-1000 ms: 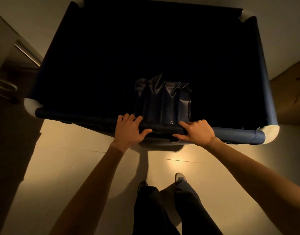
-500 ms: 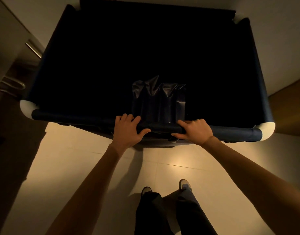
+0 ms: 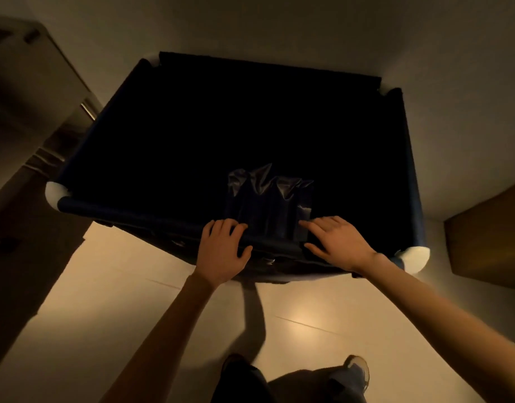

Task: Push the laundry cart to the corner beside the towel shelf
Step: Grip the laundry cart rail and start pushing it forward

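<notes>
The laundry cart (image 3: pixel 134 210) stood on the pale tiled floor (image 3: pixel 134 301), its far end close to the wall; whether it touched the wall I could not tell. A pale cabinet (image 3: pixel 32 82) with a metal handle (image 3: pixel 89 110) stood just beside its left side, and a brown wooden panel (image 3: pixel 489 237) leaned well apart on the right. The inside of the cart was so dark that I could not make out what lay at the bottom. All I saw in it was a crumpled, shiny dark sheet (image 3: pixel 267 199) hanging from the near rail between the two hands. The cart was a deep rectangular bin of navy cloth on a tube frame, with white caps (image 3: pixel 414 258) at the corners.

The left hand (image 3: pixel 222 251) gripped the near rail, fingers curled over the top and thumb hooked on the near side. The right hand (image 3: pixel 337 242) lay on the rail with fingers fairly straight and spread, thumb held apart below.
</notes>
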